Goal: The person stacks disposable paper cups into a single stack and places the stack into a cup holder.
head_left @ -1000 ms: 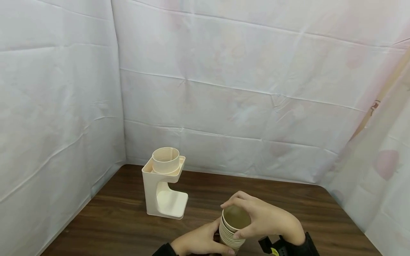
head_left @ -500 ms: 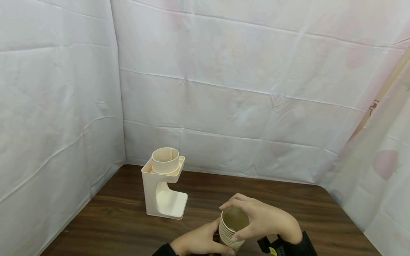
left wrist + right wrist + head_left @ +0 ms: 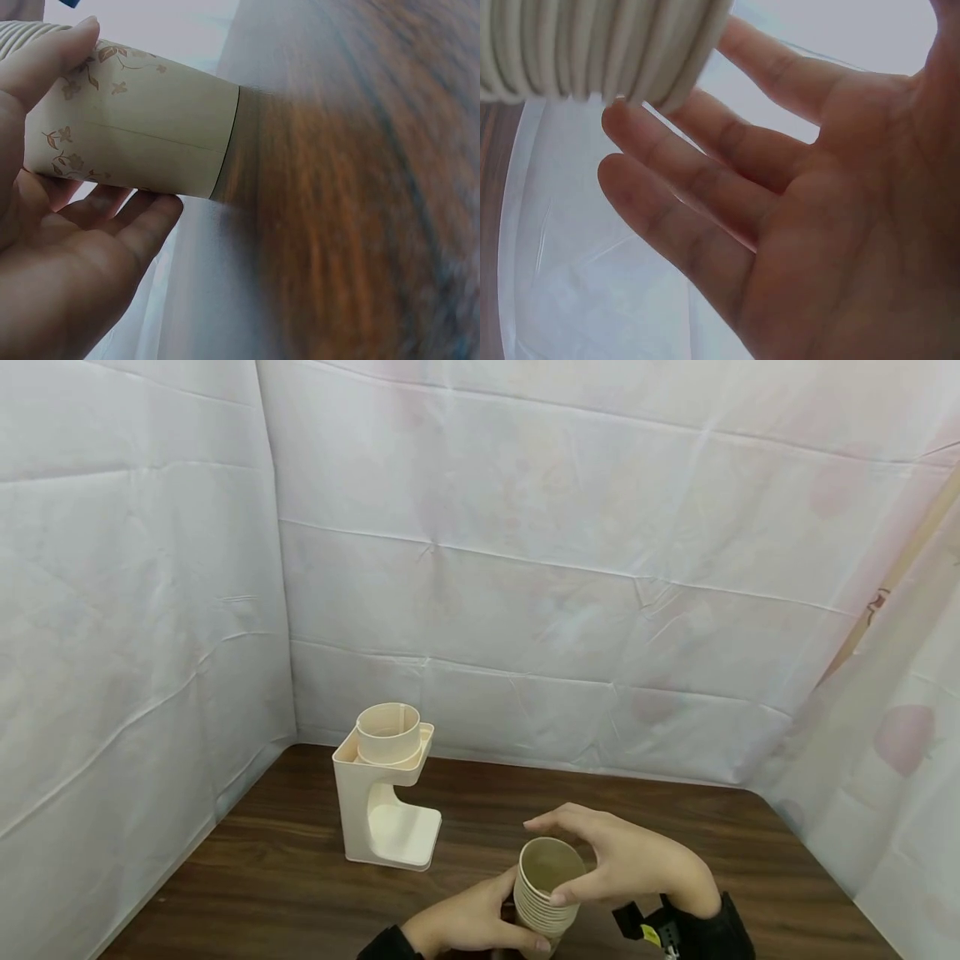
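A nested stack of cream paper cups (image 3: 542,912) stands upright near the front of the table, with its mouth facing up. My left hand (image 3: 467,917) grips the stack low down, thumb on the near side and fingers behind. Brown floral print shows on the lowest cup (image 3: 142,124) in the left wrist view, its base at the wooden tabletop. Over the top of the stack arches my right hand (image 3: 633,864), its thumb at the near rim and its fingers lifted off the far side. The right wrist view shows those fingers (image 3: 697,180) loosely extended beside the stacked rims (image 3: 592,45).
A cream C-shaped stand (image 3: 356,814) with a round tube (image 3: 387,748) in its top tray is on the table's left side. Dark wood tabletop (image 3: 277,877) spreads around it. White cloth (image 3: 487,527) hangs behind and at both sides.
The right fingers have lifted away from the cup rim and the hand has opened wider. The left hand keeps its hold on the stack.
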A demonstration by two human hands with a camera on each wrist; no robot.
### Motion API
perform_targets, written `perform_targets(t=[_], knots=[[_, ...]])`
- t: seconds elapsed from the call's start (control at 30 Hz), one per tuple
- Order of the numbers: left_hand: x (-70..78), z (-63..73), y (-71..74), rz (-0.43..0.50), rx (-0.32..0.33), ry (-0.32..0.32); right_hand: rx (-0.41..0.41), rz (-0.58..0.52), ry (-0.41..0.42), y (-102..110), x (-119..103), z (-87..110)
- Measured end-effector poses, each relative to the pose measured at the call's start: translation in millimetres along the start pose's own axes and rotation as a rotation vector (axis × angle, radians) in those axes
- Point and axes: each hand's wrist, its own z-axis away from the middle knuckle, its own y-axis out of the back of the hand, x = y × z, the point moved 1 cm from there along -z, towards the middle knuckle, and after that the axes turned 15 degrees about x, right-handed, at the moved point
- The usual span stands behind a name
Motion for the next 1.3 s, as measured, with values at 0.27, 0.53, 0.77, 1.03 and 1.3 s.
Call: perform_targets(t=[0.27, 0.53, 0.77, 1.03, 1.3], knots=[[3.7, 1.0, -0.3, -0.060, 0.042, 0.018, -0.021, -0.026, -0.022, 4, 15, 9.7], [5.1, -0.4, 8.4, -0.123, 0.047, 0.017, -0.067, -0.074, -0.052, -1, 32, 27.9], [4.7, -0.9, 19.1, -0.116, 0.026, -0.027, -0.124, -0.208, -0.120, -11, 44, 42.1], [7.7, -0.3, 26.6, -0.133, 0.025, -0.045, -0.056, -0.155, -0.070, -34, 49, 53.8], [10.0, -0.1, 29.8, -0.118, 0.021, -0.064, 0.019, -0.158, -0.079, -49, 49, 56.4]])
